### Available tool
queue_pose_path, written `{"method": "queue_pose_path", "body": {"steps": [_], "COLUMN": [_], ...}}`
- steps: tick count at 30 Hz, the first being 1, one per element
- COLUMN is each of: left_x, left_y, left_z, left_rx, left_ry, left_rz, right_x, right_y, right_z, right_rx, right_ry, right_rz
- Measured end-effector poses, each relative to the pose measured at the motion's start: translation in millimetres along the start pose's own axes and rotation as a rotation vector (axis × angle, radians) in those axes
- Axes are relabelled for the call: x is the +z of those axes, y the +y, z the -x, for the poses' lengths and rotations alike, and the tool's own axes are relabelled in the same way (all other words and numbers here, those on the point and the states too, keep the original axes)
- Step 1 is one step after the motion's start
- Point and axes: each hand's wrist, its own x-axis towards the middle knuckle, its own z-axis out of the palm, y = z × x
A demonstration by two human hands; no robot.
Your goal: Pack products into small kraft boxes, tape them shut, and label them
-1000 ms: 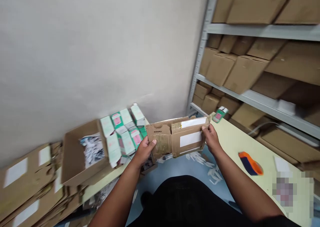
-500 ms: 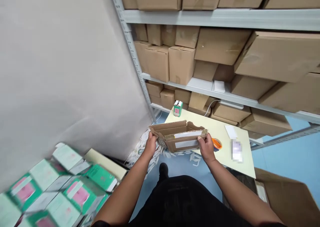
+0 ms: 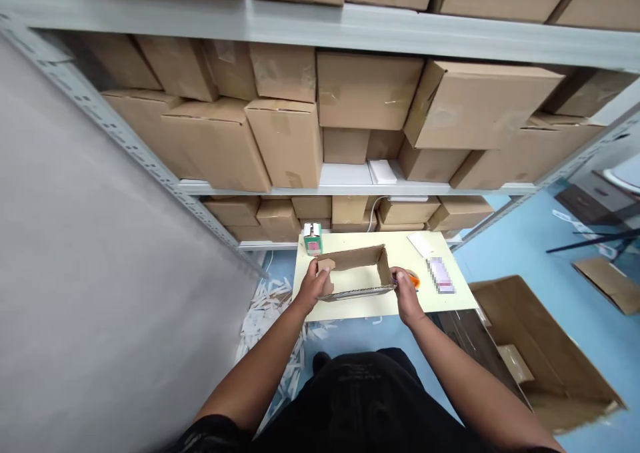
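A small brown cardboard box, opened up with its top showing, sits over the pale yellow table. My left hand grips its left end and my right hand grips its right end, fingers closed on the walls. A small green and pink carton stands upright at the table's far left corner. An orange tape dispenser peeks out just behind my right hand.
Metal shelving packed with brown cartons rises behind the table. A white card and a blurred flat item lie on the table's right side. A large open carton lies on the blue floor at right. White paper strips litter the floor left.
My view has swung right from the wall and the green cartons to the shelving. The flat box has been opened into a rectangle and brought over the table.
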Motion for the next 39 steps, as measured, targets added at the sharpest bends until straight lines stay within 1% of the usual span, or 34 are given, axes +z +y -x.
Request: {"method": "queue_pose_path", "body": {"steps": [2,4,7,8,10,12,14,17,21,24,26,28,30,33,35,39], "left_x": [5.6,12.9,21.2,22.6,23.2,22.3,21.1,19.4,12.6,3.5,-2.0,-5.1,-4.9,1.6,7.8,18.0], "left_y": [-9.4,-19.0,-33.2,-36.9,-41.0,-39.1,-31.8,-17.7,-9.0,-11.9,-16.3,-21.4,-25.5,-28.1,-27.6,-25.8], "left_z": [-13.6,-23.0,-33.2,-36.3,-42.3,-47.5,-49.9,-43.8,-19.3,-1.1,5.8,7.9,6.0,-0.6,-5.7,-15.4], "left_rx": [-0.033,-0.071,-0.089,-0.073,-0.002,0.093,0.141,0.15,0.21,0.224,0.238,0.259,0.262,0.246,0.255,0.291], "left_ry": [-0.004,0.012,0.014,0.027,0.085,0.123,0.085,-0.022,-0.11,-0.185,-0.263,-0.296,-0.253,-0.117,-0.046,0.029], "left_rz": [-0.043,-0.102,-0.214,-0.259,-0.361,-0.445,-0.468,-0.391,-0.248,-0.332,-0.433,-0.507,-0.56,-0.61,-0.621,-0.646], "right_x": [-1.3,-4.0,-7.0,-7.5,-8.4,-9.7,-11.7,-14.9,-17.4,-20.7,-25.3,-31.7,-38.0,-41.9,-38.2,-21.6], "right_y": [8.8,19.9,36.7,41.4,48.9,54.4,59.3,66.4,69.2,66.8,66.1,66.9,68.1,67.6,65.6,61.5], "right_z": [-12.8,-25.5,-40.3,-44.0,-50.8,-58.5,-68.1,-83.1,-90.5,-83.7,-75.4,-65.6,-55.7,-44.2,-40.5,-42.1], "right_rx": [0.093,0.156,0.199,0.205,0.207,0.188,0.159,0.112,0.013,-0.025,0.001,0.046,0.042,-0.066,-0.121,-0.129], "right_ry": [0.027,0.027,-0.037,-0.059,-0.091,-0.11,-0.126,-0.129,-0.154,-0.191,-0.204,-0.215,-0.254,-0.308,-0.276,-0.164], "right_rz": [0.003,0.02,0.052,0.061,0.077,0.099,0.133,0.177,0.264,0.265,0.208,0.129,0.087,0.181,0.293,0.441]}}
